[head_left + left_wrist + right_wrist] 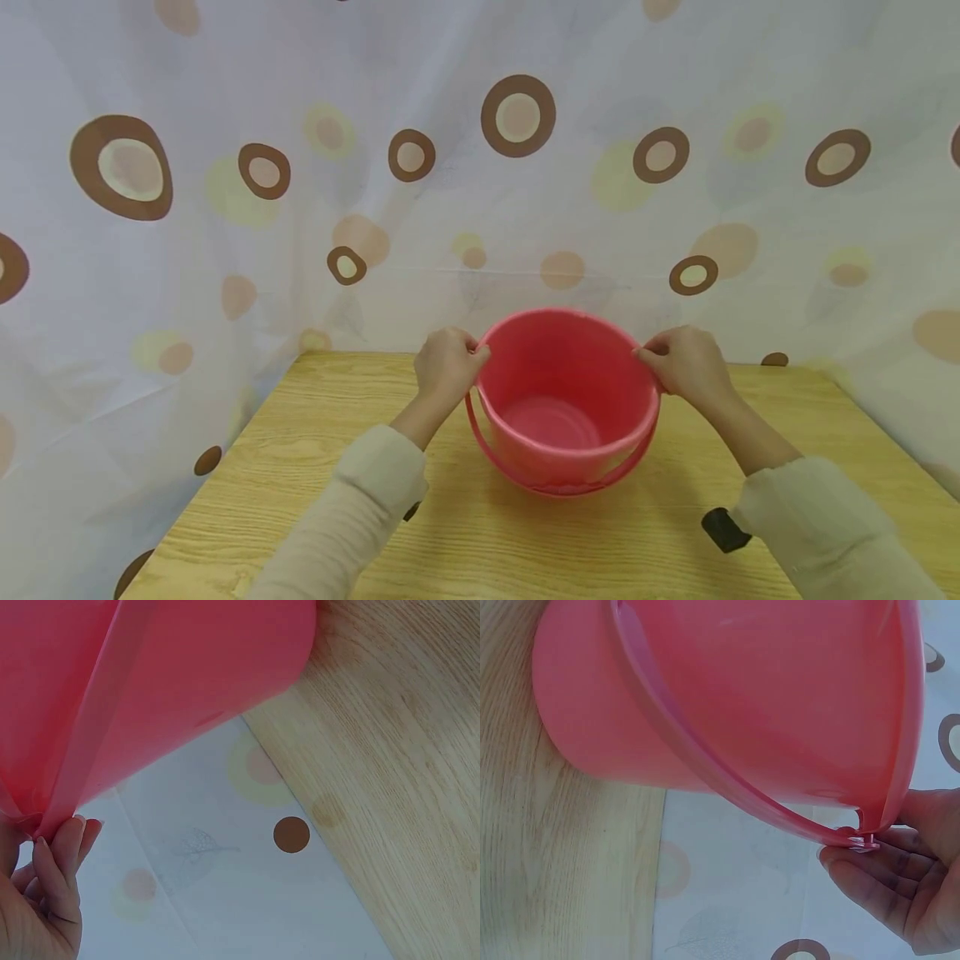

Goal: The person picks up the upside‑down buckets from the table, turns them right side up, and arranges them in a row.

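A pink plastic bucket (pixel 566 367) is held on both sides at its rim, its open mouth tipped toward the head camera. The inside shows a bare round bottom. My left hand (pixel 447 360) pinches the rim on the left, thumb on top, beside the point where the handle joins. On the opposite side my right hand (pixel 686 360) grips the rim, with fingers under the handle joint in the right wrist view. The bucket's handle (pixel 697 754) hangs down across the near side of the bucket.
Beneath the bucket is a wooden table (pixel 315 467) with light grain. A white cloth (pixel 450 67) printed with brown rings and pale dots hangs behind the table and along both sides. A black strap piece (pixel 726 530) sticks out at the right sleeve.
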A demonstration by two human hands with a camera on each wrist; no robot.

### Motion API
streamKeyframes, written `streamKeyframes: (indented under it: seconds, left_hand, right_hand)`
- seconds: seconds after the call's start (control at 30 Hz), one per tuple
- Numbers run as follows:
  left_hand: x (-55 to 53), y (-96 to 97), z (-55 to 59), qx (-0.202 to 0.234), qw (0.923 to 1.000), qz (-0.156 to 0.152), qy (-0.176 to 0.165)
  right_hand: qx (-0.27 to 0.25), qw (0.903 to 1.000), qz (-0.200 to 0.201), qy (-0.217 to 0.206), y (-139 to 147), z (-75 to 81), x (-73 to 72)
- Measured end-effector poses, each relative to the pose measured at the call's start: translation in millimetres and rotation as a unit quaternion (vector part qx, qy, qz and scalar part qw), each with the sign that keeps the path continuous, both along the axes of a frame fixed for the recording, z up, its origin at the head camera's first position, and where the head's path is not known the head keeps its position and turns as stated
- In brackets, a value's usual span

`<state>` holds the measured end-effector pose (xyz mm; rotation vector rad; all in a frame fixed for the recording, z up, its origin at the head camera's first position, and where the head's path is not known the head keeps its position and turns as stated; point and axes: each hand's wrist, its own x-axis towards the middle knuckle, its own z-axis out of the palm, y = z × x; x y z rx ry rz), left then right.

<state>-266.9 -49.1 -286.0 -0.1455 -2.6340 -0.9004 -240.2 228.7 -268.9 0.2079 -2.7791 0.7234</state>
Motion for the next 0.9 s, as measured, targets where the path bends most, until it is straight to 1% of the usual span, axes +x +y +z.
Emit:
streamKeyframes:
  seconds: [0.4,0.57,0.73,0.9]
  left_hand:
    - [-8.1,5.6,-2.1,0.001,0.9995,0.027,-0.018]
    - [-10.6,5.7,-3.9,0.001,0.9994,0.027,-0.021]
    - [-13.4,4.7,-4.6,-0.004,0.9994,0.03,-0.02]
    - [-17.4,4.1,-5.3,-0.011,0.9991,0.032,-0.026]
  right_hand:
    - [-0.02,0.9989,-0.008,-0.041,2.2,-4.2,-6.4]
    - [-0.028,0.9981,-0.015,-0.053,1.9,-5.4,-8.4]
    - [-0.022,0.9981,-0.022,-0.053,0.9,-6.7,-11.0]
    - [-0.015,0.9987,-0.022,-0.044,1.9,-8.6,-13.8]
